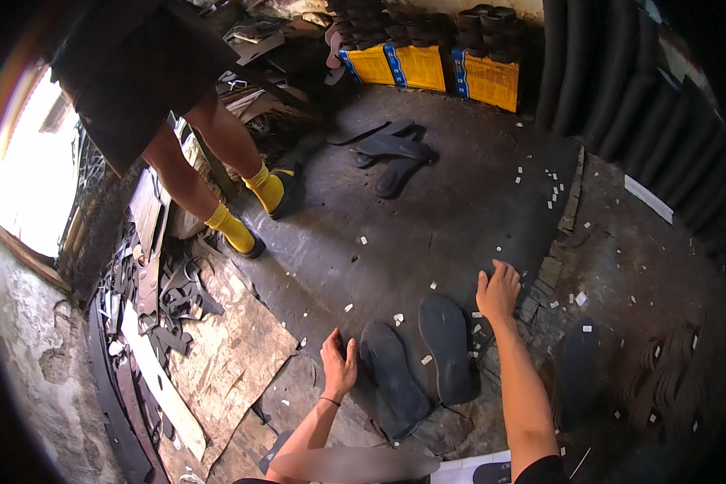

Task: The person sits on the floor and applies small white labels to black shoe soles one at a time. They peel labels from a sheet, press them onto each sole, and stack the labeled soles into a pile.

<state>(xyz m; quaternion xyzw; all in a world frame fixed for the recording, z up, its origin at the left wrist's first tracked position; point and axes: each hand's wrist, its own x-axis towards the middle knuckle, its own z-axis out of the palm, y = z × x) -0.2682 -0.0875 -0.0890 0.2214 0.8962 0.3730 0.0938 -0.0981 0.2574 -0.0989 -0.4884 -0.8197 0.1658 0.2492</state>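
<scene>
Two dark grey shoe soles lie flat side by side on the dark mat (379, 270), a left sole (391, 367) and a right sole (445, 347). Just left of them is my left hand (339, 367), its thumb apart from loosely bent fingers and nothing in it. My right hand (498, 292) reaches past the upper right of the pair, fingers apart and holding nothing. Neither hand appears to grip a sole. Small white paper bits, such as a white piece (433, 285), are scattered around the soles.
Another person (169, 173) in yellow socks stands at the far left. Ahead is a loose pile of soles (395, 153), with yellow boxes (415, 68) behind it. Scraps (169, 306) line the left side. Stacked soles (661, 363) stand at right, below dark rolls (613, 81).
</scene>
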